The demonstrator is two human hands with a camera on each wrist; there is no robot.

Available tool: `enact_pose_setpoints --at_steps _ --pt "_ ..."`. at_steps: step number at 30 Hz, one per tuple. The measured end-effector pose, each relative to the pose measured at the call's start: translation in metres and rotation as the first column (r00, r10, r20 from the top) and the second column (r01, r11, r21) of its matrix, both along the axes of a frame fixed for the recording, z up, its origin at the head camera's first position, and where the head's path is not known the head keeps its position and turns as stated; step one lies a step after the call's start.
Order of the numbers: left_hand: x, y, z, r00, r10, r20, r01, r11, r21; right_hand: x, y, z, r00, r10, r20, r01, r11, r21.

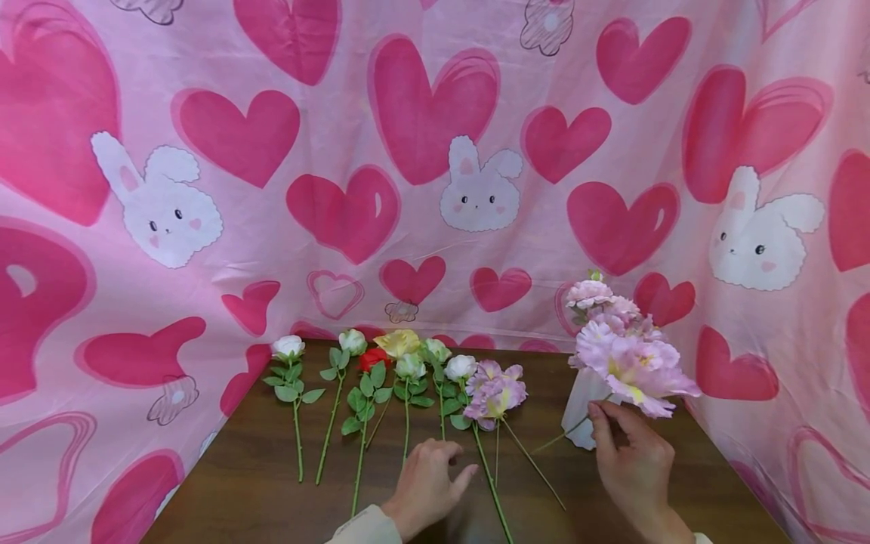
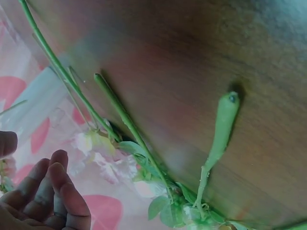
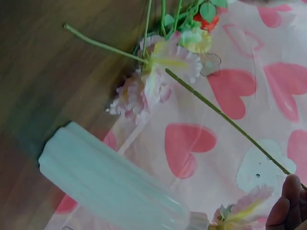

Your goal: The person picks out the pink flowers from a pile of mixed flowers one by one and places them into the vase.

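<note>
My right hand (image 1: 635, 457) pinches the thin stem (image 3: 223, 115) of a pale purple artificial flower (image 1: 642, 374) with a yellow centre. The bloom tilts to the right, and its bare stem end points down to the left. Behind it stands a white ribbed vase (image 1: 578, 412), partly hidden, with pink flowers (image 1: 591, 295) above it. My left hand (image 1: 428, 487) hovers over the table near the rose stems, fingers loosely bent and nothing between them. In the left wrist view its fingers (image 2: 72, 196) are apart from the stems.
On the brown wooden table (image 1: 258, 499) lie several artificial roses: white ones (image 1: 288, 346), a red one (image 1: 374, 359) and a yellow one (image 1: 399, 344). More purple flowers (image 1: 496, 393) lie at the row's right end, stems toward me. A pink heart-patterned cloth (image 1: 435, 249) hangs around the table.
</note>
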State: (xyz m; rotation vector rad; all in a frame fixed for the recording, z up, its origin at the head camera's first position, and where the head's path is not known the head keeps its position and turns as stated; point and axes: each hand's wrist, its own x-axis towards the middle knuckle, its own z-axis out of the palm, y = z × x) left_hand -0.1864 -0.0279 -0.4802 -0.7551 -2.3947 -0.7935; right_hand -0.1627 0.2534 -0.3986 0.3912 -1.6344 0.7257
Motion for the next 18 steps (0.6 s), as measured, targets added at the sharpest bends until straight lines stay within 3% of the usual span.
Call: enact_pose_setpoints --at_steps 9,18 --pt "0.0 -0.006 0.001 0.994 0.032 0.108 -0.03 0.999 -0.013 -0.004 0.01 0.016 0.997 -0.051 -0.053 0.052 0.999 0.0" --pt "0.0 -0.008 0.0 0.991 0.045 0.128 -0.042 0.999 -0.029 -0.006 0.021 0.042 0.99 -0.1 -0.096 0.101 0.995 0.0"
